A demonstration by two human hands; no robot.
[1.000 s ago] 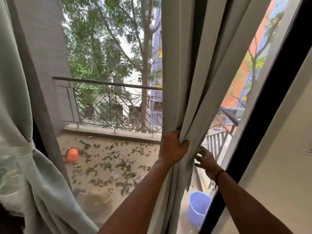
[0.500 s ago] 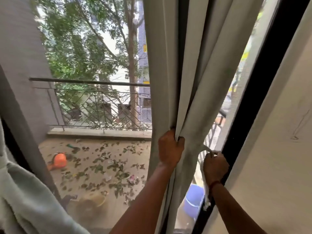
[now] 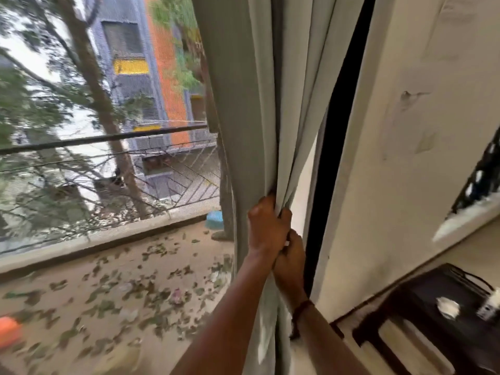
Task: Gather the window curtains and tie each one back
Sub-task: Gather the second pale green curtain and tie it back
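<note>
Orange object (image 3: 9, 331) bottom left on balcony floor, blurred, can't ID. Blue tub (image 3: 215, 220) by railing, contents not visible. Curtain (image 3: 259, 117) bunched into narrow column against right window frame (image 3: 338, 158), bundled so tie can go round. Left hand (image 3: 266, 226) grip clenched on folds, pinning bundle. Right hand (image 3: 290, 262) just below, touching left, grip closed on something white, probably tie-back strip; view poor. Dark surface (image 3: 438, 318) far right carries small white items.

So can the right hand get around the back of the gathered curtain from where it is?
Probably yes. The right hand sits just below the left hand, against the bunched curtain, and the gap toward the dark window frame looks open. Its fingers are partly hidden.
</note>
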